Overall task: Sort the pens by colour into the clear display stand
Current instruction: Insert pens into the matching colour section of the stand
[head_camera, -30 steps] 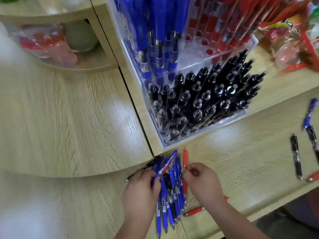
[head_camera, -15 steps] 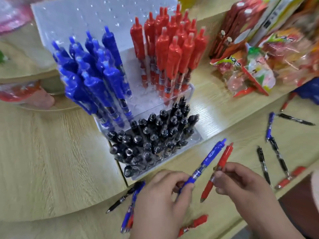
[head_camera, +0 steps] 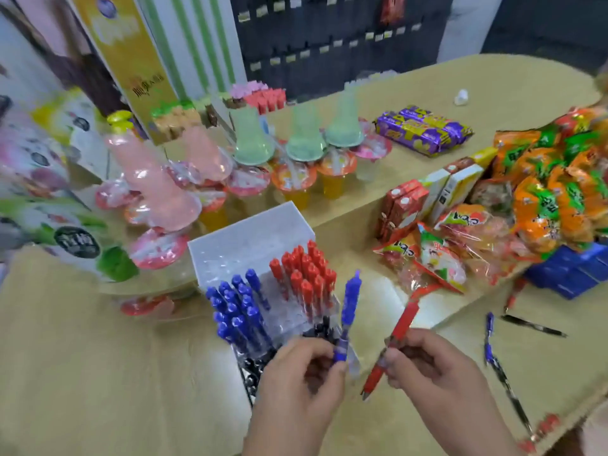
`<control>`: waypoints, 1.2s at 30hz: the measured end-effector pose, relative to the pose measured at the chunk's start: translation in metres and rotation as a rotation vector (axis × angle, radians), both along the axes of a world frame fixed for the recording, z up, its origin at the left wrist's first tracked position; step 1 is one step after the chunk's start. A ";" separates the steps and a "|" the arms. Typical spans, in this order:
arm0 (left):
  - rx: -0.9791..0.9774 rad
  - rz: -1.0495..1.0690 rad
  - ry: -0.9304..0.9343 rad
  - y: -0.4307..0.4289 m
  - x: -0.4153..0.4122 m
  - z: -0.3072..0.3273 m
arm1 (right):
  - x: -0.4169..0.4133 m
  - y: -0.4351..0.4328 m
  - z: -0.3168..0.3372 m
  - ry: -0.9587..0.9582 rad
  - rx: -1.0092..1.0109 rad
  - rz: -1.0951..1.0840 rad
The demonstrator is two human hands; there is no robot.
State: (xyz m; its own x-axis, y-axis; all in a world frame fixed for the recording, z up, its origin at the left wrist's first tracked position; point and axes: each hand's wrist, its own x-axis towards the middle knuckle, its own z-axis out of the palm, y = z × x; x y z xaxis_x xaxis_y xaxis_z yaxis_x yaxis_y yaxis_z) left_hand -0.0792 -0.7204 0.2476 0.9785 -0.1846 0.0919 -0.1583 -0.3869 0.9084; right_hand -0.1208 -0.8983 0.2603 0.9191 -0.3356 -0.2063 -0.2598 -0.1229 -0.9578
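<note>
Left hand [head_camera: 296, 373] pinches a blue pen [head_camera: 349, 307] by its lower end, the pen nearly upright just in front of the clear display stand [head_camera: 250, 238]; right hand [head_camera: 437, 366] grips a red pen [head_camera: 400, 325] at mid-barrel, tip down, top leaning right. The stand sits on the wooden table [head_camera: 98, 357]: blue pens [head_camera: 237, 311] at left, red pens [head_camera: 306, 274] beside them, black pens [head_camera: 254, 366] in front, partly hidden by the left hand. Loose pens [head_camera: 488, 348] lie on the table to the right of the right hand.
</note>
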 end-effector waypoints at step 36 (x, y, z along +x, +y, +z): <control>0.070 0.284 0.059 0.066 0.085 0.079 | 0.166 0.050 0.035 -0.226 -0.638 0.588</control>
